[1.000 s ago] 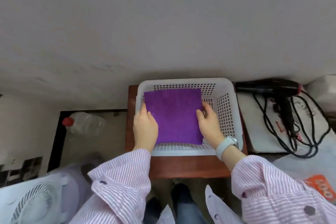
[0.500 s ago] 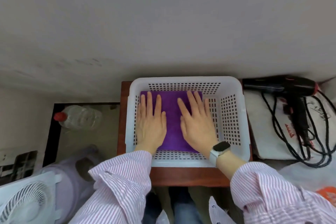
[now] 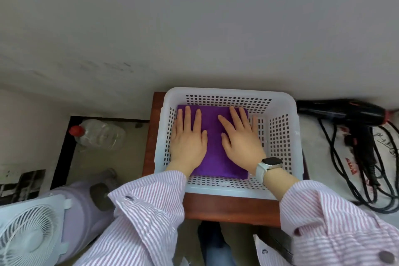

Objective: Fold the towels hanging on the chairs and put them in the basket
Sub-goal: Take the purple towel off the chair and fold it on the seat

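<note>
A white perforated basket sits on a small reddish-brown wooden table pushed up against a pale wall, and a folded purple towel lies flat on the basket's floor, toward its left side, with a strip of bare holed bottom showing to its right and along its near edge. The person stands over it with both hands down inside the basket. The left hand lies flat on the left half of the towel, fingers straight and a little spread, pointing toward the wall; the right hand lies flat on the right half in the same way, its outer fingers reaching just past the towel's right edge. The two hands are side by side with a narrow band of purple between them, neither one curled around anything. A white smartwatch is on the right wrist, and pink-and-white striped sleeves cover both forearms. To the right of the table, a black hair dryer with a looping black cord rests on a white surface. On the floor to the left lies a clear plastic bottle with a red cap, and nearer the person stands a white fan.
</note>
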A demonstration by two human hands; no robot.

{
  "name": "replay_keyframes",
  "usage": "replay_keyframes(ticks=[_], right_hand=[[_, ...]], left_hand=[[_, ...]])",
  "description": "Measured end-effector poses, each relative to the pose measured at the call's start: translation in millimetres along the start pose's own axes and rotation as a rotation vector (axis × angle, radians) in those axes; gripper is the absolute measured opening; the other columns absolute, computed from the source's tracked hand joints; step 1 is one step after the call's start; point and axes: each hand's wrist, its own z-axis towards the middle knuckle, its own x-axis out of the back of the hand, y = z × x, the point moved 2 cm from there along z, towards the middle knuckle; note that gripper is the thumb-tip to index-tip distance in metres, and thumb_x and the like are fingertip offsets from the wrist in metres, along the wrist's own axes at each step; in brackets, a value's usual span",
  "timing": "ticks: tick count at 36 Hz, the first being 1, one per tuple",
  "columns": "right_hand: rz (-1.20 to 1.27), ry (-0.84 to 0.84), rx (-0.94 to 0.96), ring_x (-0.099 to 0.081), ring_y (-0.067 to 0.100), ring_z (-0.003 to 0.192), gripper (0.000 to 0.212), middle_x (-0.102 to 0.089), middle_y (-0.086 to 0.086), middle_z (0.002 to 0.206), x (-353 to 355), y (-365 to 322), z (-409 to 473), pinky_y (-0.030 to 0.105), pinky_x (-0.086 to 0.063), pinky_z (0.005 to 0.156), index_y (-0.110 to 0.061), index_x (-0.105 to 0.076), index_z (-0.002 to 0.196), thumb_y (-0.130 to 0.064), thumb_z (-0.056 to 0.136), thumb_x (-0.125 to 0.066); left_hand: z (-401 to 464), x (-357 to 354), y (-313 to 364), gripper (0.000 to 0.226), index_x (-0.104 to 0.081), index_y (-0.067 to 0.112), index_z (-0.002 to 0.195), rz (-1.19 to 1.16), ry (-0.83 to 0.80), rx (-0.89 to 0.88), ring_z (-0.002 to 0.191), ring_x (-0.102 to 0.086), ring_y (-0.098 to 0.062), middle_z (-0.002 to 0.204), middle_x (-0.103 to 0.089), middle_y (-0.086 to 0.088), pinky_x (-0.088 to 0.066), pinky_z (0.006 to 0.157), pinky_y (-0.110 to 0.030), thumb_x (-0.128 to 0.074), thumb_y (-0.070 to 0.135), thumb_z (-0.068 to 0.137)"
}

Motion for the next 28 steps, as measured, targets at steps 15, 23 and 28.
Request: replay_keyframes(ticks=[15,23,28], right_hand=[[0.245,0.15,0.275,-0.057,0.027,0.106,0.03,-0.065,0.006,0.114,55.5,-155.1,-100.7,0.04,-0.045,0.089,-0.012,-0.058,0.118,-0.013,0.092,-0.042],[0.224,-0.037,0.572,-0.052,0.023,0.116,0.035,-0.059,0.002,0.122,19.7,-302.8,-262.5,0.038,-0.042,0.096,-0.017,-0.052,0.124,-0.017,0.091,-0.04],[0.187,-0.222,0.832,-0.054,0.029,0.11,0.031,-0.061,0.01,0.117,-22.5,-398.2,-394.0,0.035,-0.043,0.088,-0.01,-0.056,0.118,-0.014,0.091,-0.042]], left_hand=[[-176.4,123.3,-65.8,0.048,-0.044,0.015,0.135,-0.255,0.409,0.195,0.132,-0.036,-0.017,0.14,-0.044,-0.003,-0.025,0.107,-0.034,-0.03,0.031,0.091],[-437.4,146.0,-146.8,0.037,-0.05,0.015,0.129,-0.22,0.574,0.528,0.123,-0.043,-0.021,0.133,-0.05,-0.002,-0.032,0.105,-0.035,-0.042,0.021,0.093],[-643.2,131.0,-181.2,0.035,-0.051,0.013,0.127,-0.253,0.682,0.841,0.118,-0.047,-0.022,0.129,-0.052,-0.004,-0.039,0.1,-0.037,-0.043,0.022,0.094]])
